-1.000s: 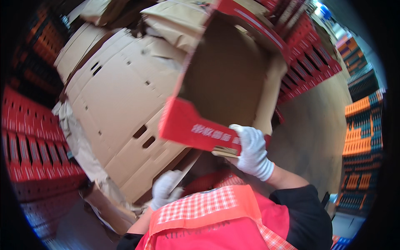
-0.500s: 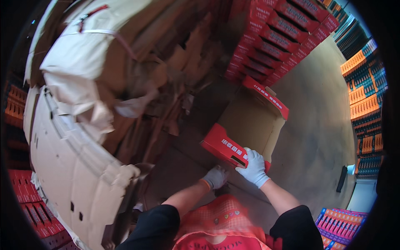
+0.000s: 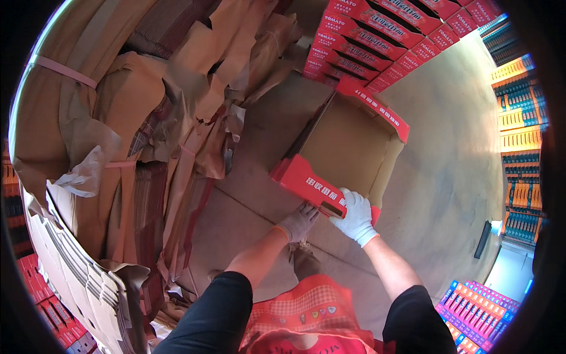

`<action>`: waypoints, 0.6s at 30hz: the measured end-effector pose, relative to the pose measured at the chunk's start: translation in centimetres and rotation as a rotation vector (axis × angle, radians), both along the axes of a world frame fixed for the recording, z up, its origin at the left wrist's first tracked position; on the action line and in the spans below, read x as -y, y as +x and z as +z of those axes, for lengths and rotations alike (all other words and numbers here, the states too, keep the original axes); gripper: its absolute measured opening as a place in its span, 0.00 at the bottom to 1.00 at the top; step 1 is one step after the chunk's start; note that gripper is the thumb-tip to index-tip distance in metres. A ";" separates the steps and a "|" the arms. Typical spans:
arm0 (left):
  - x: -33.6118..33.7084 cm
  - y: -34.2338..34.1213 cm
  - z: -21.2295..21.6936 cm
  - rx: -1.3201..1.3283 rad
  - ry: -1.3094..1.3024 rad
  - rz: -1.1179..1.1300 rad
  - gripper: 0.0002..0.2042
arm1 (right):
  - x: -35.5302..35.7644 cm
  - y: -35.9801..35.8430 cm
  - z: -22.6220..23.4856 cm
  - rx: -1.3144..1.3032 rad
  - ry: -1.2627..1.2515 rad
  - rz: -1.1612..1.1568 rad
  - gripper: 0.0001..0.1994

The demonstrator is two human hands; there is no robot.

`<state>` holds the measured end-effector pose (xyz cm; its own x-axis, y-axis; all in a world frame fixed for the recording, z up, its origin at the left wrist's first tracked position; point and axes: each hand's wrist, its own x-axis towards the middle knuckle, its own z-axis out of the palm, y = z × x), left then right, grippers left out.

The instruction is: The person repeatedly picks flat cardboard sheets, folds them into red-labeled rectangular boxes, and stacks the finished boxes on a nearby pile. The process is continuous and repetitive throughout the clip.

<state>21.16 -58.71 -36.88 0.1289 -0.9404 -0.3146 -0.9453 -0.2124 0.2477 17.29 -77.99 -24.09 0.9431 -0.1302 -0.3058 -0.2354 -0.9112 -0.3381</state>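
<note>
A red open-topped carton with white lettering and a plain brown inside hangs tilted in front of me. My right hand, in a white glove, grips its near wall by the cut-out handle slot, fingers over the rim. My left hand, in a greyish glove with an orange cuff, is beside the lower edge of that same wall. Its fingers are stretched out and the fingertips appear to touch the cardboard. The carton's underside is hidden.
Red cartons stand stacked just beyond the carton. Bundled flat cardboard with torn brown wrapping paper fills the left side, and pale flattened sheets lean at lower left. Orange and dark cartons line the right; purple-and-orange ones stand lower right.
My view has shifted, showing more of the bundled cardboard. My left hand has come up to the near wall of the carton. The right hand keeps its hold.
</note>
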 end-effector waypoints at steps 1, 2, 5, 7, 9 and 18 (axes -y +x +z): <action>-0.1 0.0 0.0 0.039 -0.088 0.018 0.32 | 0.1 0.1 -0.6 0.016 -0.018 -0.006 0.42; -0.2 0.1 0.2 0.052 -0.095 0.012 0.31 | -0.1 0.2 -1.0 0.015 -0.029 -0.001 0.42; 1.3 0.9 0.1 -0.095 -0.060 0.128 0.29 | -0.6 0.4 -3.4 -0.065 -0.065 -0.003 0.41; 2.6 1.5 0.0 -0.385 0.165 0.127 0.28 | -1.2 0.7 -5.3 -0.128 -0.108 -0.008 0.41; 3.0 0.9 0.7 -0.526 0.196 0.114 0.26 | -1.4 1.3 -6.6 -0.092 -0.147 0.012 0.42; -12.9 -11.1 21.7 -0.589 -0.787 0.728 0.27 | -5.8 7.1 6.4 -0.184 -0.083 0.097 0.35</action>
